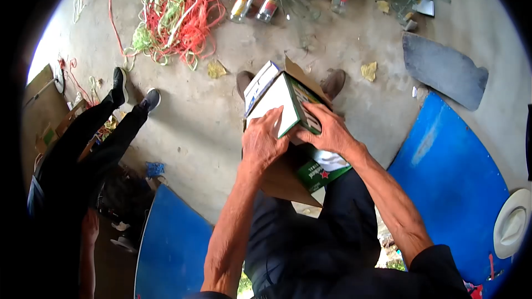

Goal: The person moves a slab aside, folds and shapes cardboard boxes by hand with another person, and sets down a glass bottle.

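Observation:
A cardboard box (285, 180) with open brown flaps rests over my lap. Inside it stand cartons: a white and green beer carton (282, 97) and, at its left, a carton with blue print (261, 84). My left hand (265, 141) is closed on the near edge of the white and green carton, fingers over its white face. Holding its green right side is my right hand (328, 128), with the fingertips partly hidden near the carton's lower corner. A green flap with a red star (324, 175) sticks out below my right hand.
Glass bottles (266, 8) lie in a pile ahead, beside a tangle of red and green string (174, 16). Blue panels (449, 171) stand on both sides, with a white hat (511, 223) at right. Another person's legs (105, 127) are at left. A grey slab (443, 69) lies right.

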### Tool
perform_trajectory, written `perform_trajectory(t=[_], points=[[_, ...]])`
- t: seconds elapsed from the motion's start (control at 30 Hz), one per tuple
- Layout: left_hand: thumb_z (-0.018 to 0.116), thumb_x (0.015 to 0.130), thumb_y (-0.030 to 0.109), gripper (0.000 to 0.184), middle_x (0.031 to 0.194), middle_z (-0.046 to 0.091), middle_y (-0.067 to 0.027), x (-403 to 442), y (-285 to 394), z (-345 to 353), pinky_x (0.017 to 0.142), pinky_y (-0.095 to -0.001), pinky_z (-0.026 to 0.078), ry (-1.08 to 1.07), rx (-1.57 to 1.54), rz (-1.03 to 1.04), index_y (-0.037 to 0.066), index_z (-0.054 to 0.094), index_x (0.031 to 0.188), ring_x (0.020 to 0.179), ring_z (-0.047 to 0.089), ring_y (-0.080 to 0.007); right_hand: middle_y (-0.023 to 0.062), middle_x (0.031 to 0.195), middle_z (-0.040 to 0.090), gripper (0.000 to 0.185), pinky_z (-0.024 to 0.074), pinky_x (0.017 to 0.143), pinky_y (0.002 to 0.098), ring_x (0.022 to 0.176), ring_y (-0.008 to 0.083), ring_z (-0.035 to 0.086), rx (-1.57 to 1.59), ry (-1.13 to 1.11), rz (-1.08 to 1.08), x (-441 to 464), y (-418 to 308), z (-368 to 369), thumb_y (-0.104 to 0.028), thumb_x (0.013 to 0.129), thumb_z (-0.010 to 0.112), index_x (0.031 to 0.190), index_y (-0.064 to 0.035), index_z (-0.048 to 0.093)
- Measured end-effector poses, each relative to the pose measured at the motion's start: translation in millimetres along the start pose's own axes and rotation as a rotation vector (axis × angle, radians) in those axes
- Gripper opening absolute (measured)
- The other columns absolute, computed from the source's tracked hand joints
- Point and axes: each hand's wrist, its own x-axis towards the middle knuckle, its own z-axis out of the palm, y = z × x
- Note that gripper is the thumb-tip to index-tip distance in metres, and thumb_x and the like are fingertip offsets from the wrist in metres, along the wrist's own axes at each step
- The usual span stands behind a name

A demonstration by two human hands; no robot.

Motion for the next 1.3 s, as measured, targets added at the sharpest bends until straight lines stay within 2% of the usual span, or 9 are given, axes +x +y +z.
perform_trajectory(t=[0.23,0.43,0.47,0.73,0.8,0.87,1.0,1.1,1.3], points=[[0.078,0.081,0.029,0.062,0.134,0.073,-0.0127,13,4,4,0.097,-0.0476,0.058,-0.034,-0.009,-0.06,0.012,0.068,0.14,0.114,0.071,-0.0384,0.0235,0.139,0.064,0.079,0.0507,0.109,0.0433,0.13,0.0387,0.063,-0.06,-0.063,-0.01,11,9,-9,-0.03,0.082,0.089,0.146,0.0042,0.057],[0.078,0.09,0.044,0.054,0.112,0.076,-0.025,20,19,1,0.087,-0.053,0.059,0.017,-0.11,-0.124,0.012,0.073,0.133,0.105,0.072,-0.0476,0.022,0.132,0.069,0.076,0.0493,0.109,0.0456,0.124,0.0401,0.065,0.04,-0.045,0.011,17,14,-16,-0.04,0.08,0.087,0.14,0.0009,0.063],[0.077,0.09,0.042,0.054,0.111,0.076,-0.0252,23,33,-13,0.089,-0.0521,0.059,-0.057,-0.136,-0.195,0.011,0.073,0.133,0.102,0.072,-0.0487,0.0211,0.132,0.069,0.078,0.0381,0.118,0.0524,0.129,0.0395,0.062,0.168,-0.082,0.087,16,14,-14,-0.044,0.081,0.087,0.142,-0.0015,0.063],[0.078,0.088,0.038,0.059,0.143,0.069,-0.0109,-1,14,-3,0.106,-0.0465,0.054,-0.119,0.0,-0.162,0.013,0.068,0.141,0.122,0.066,-0.04,0.0194,0.157,0.053,0.105,0.0507,0.111,0.0377,0.143,0.0289,0.052,0.229,-0.583,0.283,33,25,-49,-0.04,0.08,0.093,0.163,-0.0035,0.04],[0.079,0.087,0.035,0.06,0.142,0.069,-0.0119,2,15,-1,0.105,-0.0464,0.054,-0.118,0.024,-0.15,0.014,0.068,0.142,0.121,0.066,-0.0402,0.0149,0.143,0.063,0.074,0.0559,0.1,0.0338,0.124,0.02,0.064,0.941,-0.369,0.364,58,31,-61,-0.032,0.092,0.084,0.154,-0.0053,0.054],[0.079,0.085,0.033,0.061,0.142,0.069,-0.0128,-4,15,0,0.105,-0.0465,0.054,-0.118,0.03,-0.144,0.014,0.068,0.142,0.119,0.066,-0.0406,0.0122,0.118,0.074,0.043,0.0587,0.092,0.0321,0.105,0.0177,0.072,0.727,-0.149,0.223,99,39,-73,-0.039,0.105,0.068,0.124,-0.0016,0.071],[0.079,0.071,0.029,0.078,0.144,0.068,-0.0104,-3,9,3,0.102,-0.0468,0.055,-0.107,0.015,-0.132,0.022,0.064,0.148,0.117,0.066,-0.0377,-0.0042,0.067,0.051,0.038,0.0401,0.052,0.028,0.053,0.0093,0.042,1.558,0.304,0.161,163,69,-81,-0.037,0.11,0.058,0.081,-0.0123,0.061],[0.082,0.069,0.026,0.08,0.144,0.068,-0.0109,0,8,7,0.1,-0.0455,0.057,-0.095,0.008,-0.146,0.019,0.064,0.147,0.115,0.065,-0.0375,-0.0052,0.064,0.042,0.042,0.0221,0.045,0.0253,0.051,0.0067,0.033,1.268,0.031,0.448,170,96,68,-0.032,0.11,0.053,0.071,-0.0151,0.049],[0.082,0.075,0.027,0.068,0.138,0.07,-0.0205,5,15,-2,0.102,-0.047,0.054,-0.091,-0.067,-0.167,0.011,0.07,0.141,0.117,0.067,-0.0422,-0.0036,0.059,0.041,0.042,0.0246,0.045,0.0277,0.047,0.0096,0.031,1.348,0.034,0.455,192,85,43,-0.028,0.105,0.062,0.068,-0.0104,0.053]])
